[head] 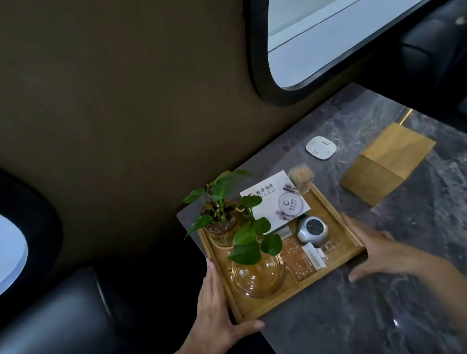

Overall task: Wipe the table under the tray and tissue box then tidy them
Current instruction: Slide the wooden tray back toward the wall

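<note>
Head view: my left hand [216, 307] grips the tray [350, 241] at the table's [396, 303] near-left corner, my right hand [377, 250] flat against its opposite rim, long axis between them.

Chinese chars + logo on white card [275, 201]; rest too blurry.

white coaster [321, 147]; dark seat [59, 329]; oval window [340, 22]

Bare hands [217, 307], bare forearms, sleeveless as seen
</note>
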A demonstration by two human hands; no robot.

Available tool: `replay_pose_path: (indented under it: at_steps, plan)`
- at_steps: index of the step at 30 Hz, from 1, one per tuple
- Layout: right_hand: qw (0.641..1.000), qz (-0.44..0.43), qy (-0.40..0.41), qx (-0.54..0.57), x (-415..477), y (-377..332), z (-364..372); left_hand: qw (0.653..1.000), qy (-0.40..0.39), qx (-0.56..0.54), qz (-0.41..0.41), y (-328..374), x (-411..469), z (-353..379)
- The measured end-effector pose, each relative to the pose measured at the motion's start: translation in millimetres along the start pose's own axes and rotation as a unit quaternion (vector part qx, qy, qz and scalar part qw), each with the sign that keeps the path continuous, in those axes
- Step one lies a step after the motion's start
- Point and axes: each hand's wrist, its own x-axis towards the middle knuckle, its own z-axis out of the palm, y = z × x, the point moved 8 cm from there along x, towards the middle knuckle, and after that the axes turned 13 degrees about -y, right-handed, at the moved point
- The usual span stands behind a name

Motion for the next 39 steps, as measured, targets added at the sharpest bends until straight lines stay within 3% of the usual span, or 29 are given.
replay_pose_path:
  at_steps: [6,14,23,34,39]
  plan:
    - [0.995,0.009,0.103,0.006,8,2,-9,0.996,0.022,0.057,-0.059,6,11,11]
    - [0.994,0.017,0.104,-0.015,18,-12,-24,0.995,0.047,0.064,-0.063,9,11,-2]
    - [0.988,-0.001,0.099,-0.119,45,-60,-59,0.991,0.086,0.001,-0.099,0,23,-32]
    - [0.967,0.028,0.152,-0.203,55,-90,-87,0.987,0.136,-0.029,-0.075,-3,37,-47]
    - [0.954,0.041,0.171,-0.241,50,-96,-85,0.985,0.113,-0.033,-0.124,-10,35,-47]
